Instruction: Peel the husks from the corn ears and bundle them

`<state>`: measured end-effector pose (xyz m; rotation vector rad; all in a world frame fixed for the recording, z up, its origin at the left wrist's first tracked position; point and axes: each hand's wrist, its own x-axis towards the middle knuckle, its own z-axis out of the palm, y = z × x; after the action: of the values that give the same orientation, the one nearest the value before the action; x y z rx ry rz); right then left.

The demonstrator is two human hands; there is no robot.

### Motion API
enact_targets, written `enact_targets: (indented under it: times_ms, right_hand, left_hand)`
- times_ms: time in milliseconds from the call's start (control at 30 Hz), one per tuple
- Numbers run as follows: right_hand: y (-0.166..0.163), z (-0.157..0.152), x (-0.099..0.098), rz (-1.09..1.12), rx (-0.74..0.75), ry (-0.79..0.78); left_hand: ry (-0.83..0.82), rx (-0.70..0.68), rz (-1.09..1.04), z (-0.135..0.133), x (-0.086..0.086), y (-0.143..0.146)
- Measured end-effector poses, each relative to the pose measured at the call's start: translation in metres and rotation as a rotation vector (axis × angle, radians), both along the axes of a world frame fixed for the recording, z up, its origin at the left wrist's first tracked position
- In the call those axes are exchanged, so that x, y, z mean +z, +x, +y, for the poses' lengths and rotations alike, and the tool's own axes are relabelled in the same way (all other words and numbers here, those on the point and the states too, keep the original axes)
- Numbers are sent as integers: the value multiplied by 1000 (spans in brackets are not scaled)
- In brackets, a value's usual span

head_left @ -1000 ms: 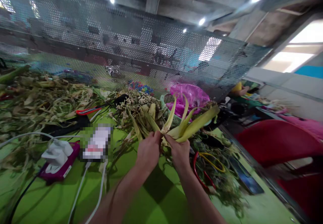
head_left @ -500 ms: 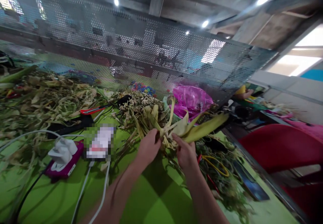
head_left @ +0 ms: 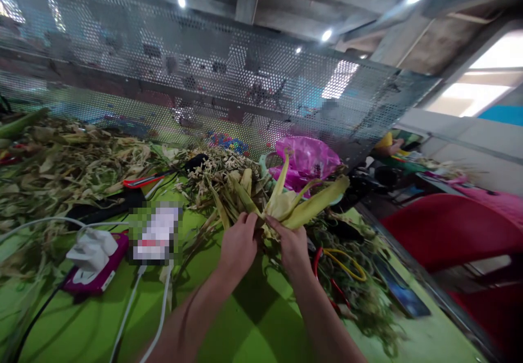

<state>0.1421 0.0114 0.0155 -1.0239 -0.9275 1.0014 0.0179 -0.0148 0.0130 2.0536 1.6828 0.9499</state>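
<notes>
In the middle of the view, pale green and yellow corn husks spread upward from a bunched base. My left hand is closed at the left of that base, its fingertips pinching the husk bundle. Close beside it, my right hand pinches the same husks, with the thumb lying along them and pointing left. The two sets of fingertips almost meet. Darker husk strips fan out behind my left hand. The underside of the bundle is hidden by my fingers.
Dry husks are heaped at the left. A red cutter, blurred phone and purple power strip with white cables lie left. A pink plastic bag stands behind. Tangled fibres and a yellow loop lie right, near a red chair.
My hands have drawn closer together on the bundle. My right hand has shifted left, and the long husk at the right has swung inward. The whole view has shifted slightly.
</notes>
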Motion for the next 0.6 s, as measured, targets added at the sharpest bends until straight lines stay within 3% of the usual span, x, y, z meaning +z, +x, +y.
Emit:
enact_targets:
  times_ms: [167, 433, 600]
  right_hand:
    - [4, 2, -5, -28, -44, 24]
    - [-5, -3, -5, -71, -128, 78]
    - [-4, -4, 1, 126, -43, 15]
  left_hand:
    - [-10, 2, -98, 4, -6, 1]
    - [-78, -63, -440, 7, -16, 8]
    - [-318, -103, -811, 15, -12, 8]
